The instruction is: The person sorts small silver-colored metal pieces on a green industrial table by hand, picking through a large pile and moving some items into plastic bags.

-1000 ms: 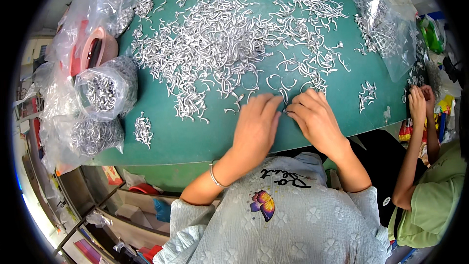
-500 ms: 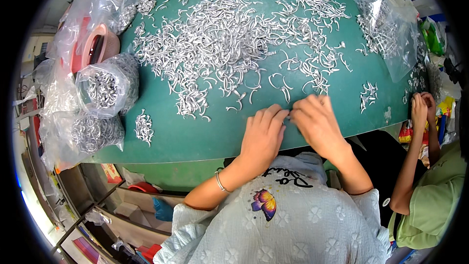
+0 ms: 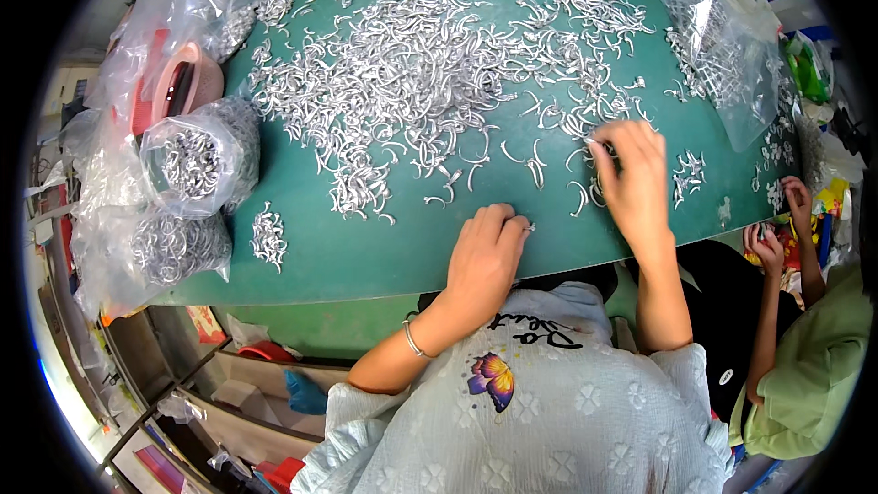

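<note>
Near the table's front edge, my left hand [image 3: 487, 252] is closed, with a small silvery metal piece [image 3: 531, 228] showing at its fingertips. My right hand [image 3: 633, 174] is stretched further out over loose curved metal pieces. Its thumb and forefinger come together at the tips; whatever sits between them is too small to make out. A big heap of curved silver metal pieces [image 3: 412, 64] spreads over the green table [image 3: 439, 261] beyond both hands. Right of my right hand lies a small cluster of metal pieces [image 3: 690, 176].
Clear plastic bags of metal pieces [image 3: 197, 160] line the left side, beside a pink basket [image 3: 203, 82]. Another clear bag [image 3: 727, 64] lies at the far right. A small pile [image 3: 269, 237] sits front left. At right, a co-worker in a green shirt [image 3: 814, 366] works close by.
My right hand has left my left hand and moved forward and right to the loose pieces. My left hand has barely moved. The co-worker's hands have moved apart.
</note>
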A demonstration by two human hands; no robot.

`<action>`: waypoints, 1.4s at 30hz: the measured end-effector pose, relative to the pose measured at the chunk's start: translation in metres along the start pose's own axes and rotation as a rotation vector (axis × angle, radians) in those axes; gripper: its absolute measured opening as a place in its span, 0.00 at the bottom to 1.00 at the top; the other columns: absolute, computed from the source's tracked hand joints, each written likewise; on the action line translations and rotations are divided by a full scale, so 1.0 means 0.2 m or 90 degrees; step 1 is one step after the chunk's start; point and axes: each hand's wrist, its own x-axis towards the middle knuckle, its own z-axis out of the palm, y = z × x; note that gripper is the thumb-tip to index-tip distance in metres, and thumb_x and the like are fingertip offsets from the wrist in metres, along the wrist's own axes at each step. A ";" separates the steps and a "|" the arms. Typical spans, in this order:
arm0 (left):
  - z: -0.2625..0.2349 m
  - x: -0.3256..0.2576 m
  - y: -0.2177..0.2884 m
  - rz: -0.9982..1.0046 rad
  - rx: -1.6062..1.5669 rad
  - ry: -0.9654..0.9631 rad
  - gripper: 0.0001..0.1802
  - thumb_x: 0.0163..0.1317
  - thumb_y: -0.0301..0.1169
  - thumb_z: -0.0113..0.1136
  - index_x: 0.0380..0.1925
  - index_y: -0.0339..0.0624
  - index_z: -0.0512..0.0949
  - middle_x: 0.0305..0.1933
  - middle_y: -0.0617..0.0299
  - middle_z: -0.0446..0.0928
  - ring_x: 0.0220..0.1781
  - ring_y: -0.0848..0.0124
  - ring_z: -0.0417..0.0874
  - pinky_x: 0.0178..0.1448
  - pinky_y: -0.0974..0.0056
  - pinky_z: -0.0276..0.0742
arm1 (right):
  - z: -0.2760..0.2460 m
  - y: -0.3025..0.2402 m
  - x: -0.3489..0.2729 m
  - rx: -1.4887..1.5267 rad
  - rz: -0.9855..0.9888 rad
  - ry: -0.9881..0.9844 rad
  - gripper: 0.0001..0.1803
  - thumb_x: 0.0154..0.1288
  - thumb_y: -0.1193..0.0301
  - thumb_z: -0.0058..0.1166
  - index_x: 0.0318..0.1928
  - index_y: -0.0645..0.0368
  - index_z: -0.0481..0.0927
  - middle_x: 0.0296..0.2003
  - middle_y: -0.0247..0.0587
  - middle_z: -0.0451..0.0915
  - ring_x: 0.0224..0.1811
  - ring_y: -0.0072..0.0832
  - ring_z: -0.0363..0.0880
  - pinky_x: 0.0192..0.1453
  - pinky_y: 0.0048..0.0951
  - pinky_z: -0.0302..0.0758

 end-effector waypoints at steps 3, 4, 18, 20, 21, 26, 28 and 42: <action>-0.02 0.00 0.02 -0.026 0.003 0.003 0.13 0.55 0.23 0.65 0.41 0.37 0.76 0.43 0.54 0.72 0.43 0.54 0.75 0.45 0.56 0.72 | -0.13 0.09 -0.16 -0.147 0.095 0.021 0.05 0.58 0.77 0.60 0.34 0.59 0.78 0.36 0.40 0.77 0.41 0.40 0.73 0.46 0.39 0.65; -0.03 0.00 0.02 -0.035 0.011 0.002 0.13 0.56 0.23 0.65 0.41 0.37 0.76 0.43 0.53 0.72 0.43 0.53 0.75 0.45 0.56 0.72 | -0.15 0.12 -0.20 -0.187 0.115 0.057 0.05 0.58 0.77 0.60 0.35 0.59 0.78 0.36 0.40 0.77 0.42 0.40 0.73 0.46 0.38 0.65; -0.06 0.00 0.02 -0.035 0.005 -0.020 0.12 0.56 0.21 0.64 0.40 0.35 0.75 0.42 0.51 0.73 0.43 0.52 0.76 0.47 0.55 0.72 | 0.13 0.01 0.05 -0.050 -0.013 0.001 0.10 0.56 0.75 0.62 0.39 0.58 0.80 0.41 0.39 0.76 0.46 0.37 0.71 0.48 0.37 0.64; -0.05 -0.01 0.02 -0.043 0.008 -0.011 0.12 0.56 0.21 0.64 0.40 0.36 0.75 0.42 0.51 0.73 0.43 0.52 0.76 0.46 0.55 0.72 | 0.10 0.00 0.03 -0.050 -0.028 -0.015 0.07 0.57 0.76 0.60 0.37 0.59 0.78 0.39 0.38 0.76 0.45 0.37 0.71 0.48 0.37 0.63; -0.06 -0.01 0.02 -0.043 0.007 -0.010 0.12 0.55 0.21 0.65 0.40 0.36 0.75 0.42 0.51 0.73 0.43 0.53 0.75 0.46 0.55 0.72 | 0.07 0.00 0.02 -0.014 -0.024 -0.011 0.06 0.57 0.77 0.60 0.36 0.59 0.78 0.39 0.38 0.76 0.45 0.37 0.71 0.47 0.37 0.63; -0.04 -0.02 0.02 -0.028 -0.005 -0.008 0.12 0.55 0.20 0.65 0.40 0.37 0.75 0.42 0.53 0.73 0.41 0.53 0.75 0.45 0.56 0.71 | 0.01 0.06 -0.03 0.015 0.027 0.027 0.08 0.58 0.75 0.61 0.39 0.58 0.79 0.38 0.37 0.77 0.43 0.37 0.72 0.46 0.37 0.63; -0.03 -0.01 0.02 -0.017 -0.009 -0.006 0.12 0.55 0.20 0.65 0.40 0.37 0.76 0.42 0.53 0.73 0.41 0.54 0.75 0.44 0.56 0.70 | 0.04 0.01 0.02 0.017 -0.033 0.038 0.10 0.57 0.74 0.62 0.41 0.57 0.80 0.39 0.37 0.76 0.44 0.37 0.72 0.48 0.37 0.64; -0.04 0.00 0.03 -0.009 0.004 -0.023 0.11 0.55 0.22 0.65 0.39 0.39 0.77 0.42 0.55 0.73 0.41 0.57 0.74 0.44 0.58 0.66 | -0.04 0.13 0.05 0.074 0.101 0.013 0.06 0.58 0.78 0.59 0.37 0.62 0.80 0.32 0.42 0.79 0.36 0.38 0.77 0.43 0.38 0.72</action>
